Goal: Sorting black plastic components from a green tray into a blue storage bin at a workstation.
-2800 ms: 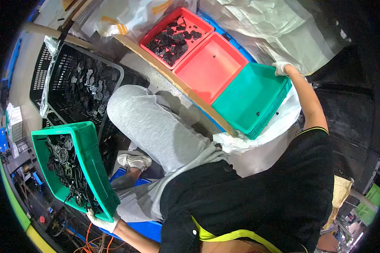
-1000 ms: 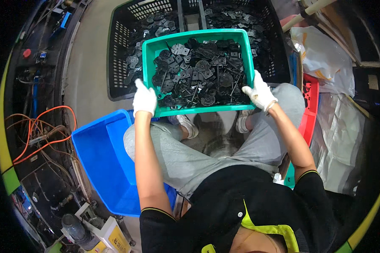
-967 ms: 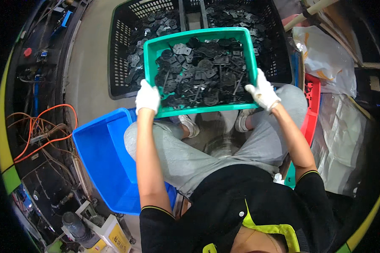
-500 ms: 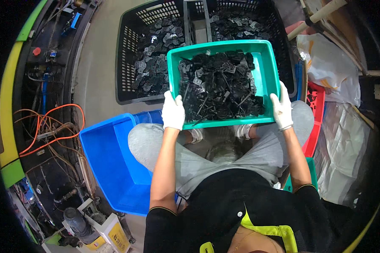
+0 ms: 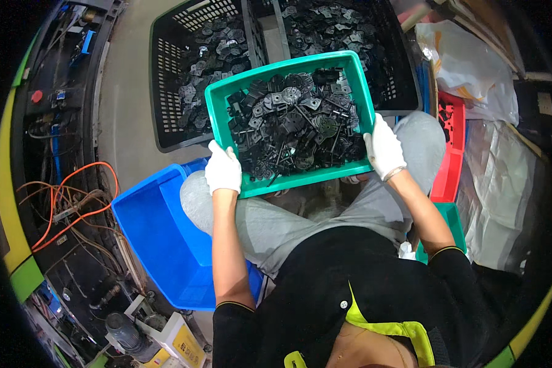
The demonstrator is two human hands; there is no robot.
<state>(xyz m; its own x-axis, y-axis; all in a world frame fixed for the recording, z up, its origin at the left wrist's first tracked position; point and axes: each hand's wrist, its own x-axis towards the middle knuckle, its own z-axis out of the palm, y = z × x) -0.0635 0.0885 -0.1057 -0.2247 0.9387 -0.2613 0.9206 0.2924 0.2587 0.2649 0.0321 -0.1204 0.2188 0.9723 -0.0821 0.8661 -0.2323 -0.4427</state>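
A green plastic tray (image 5: 260, 189) hangs between my two white-gloved hands, above my knees and in front of the black crates. Small black plastic parts (image 5: 294, 119) of mixed shapes, some like flat plates and some like thin rods, fill it. My left hand (image 5: 223, 170) grips the tray's near left corner, thumb up along the wall. At the right wall near the near corner, my right hand (image 5: 384, 149) is closed on the tray. The fingers beneath the tray are hidden. The tray tilts, its right side farther off than its left.
Behind the tray stand black slatted crates (image 5: 165, 92) holding many similar black parts. A blue bin (image 5: 159, 239) sits by my left knee. On the right are a red tray (image 5: 449, 165), a small green bin (image 5: 452, 221) and plastic bags (image 5: 472, 73). Machinery with an orange cable (image 5: 98, 164) lines the left.
Both hands have moved the green tray left and turned it anticlockwise. The parts inside have shifted and spread toward its right side.
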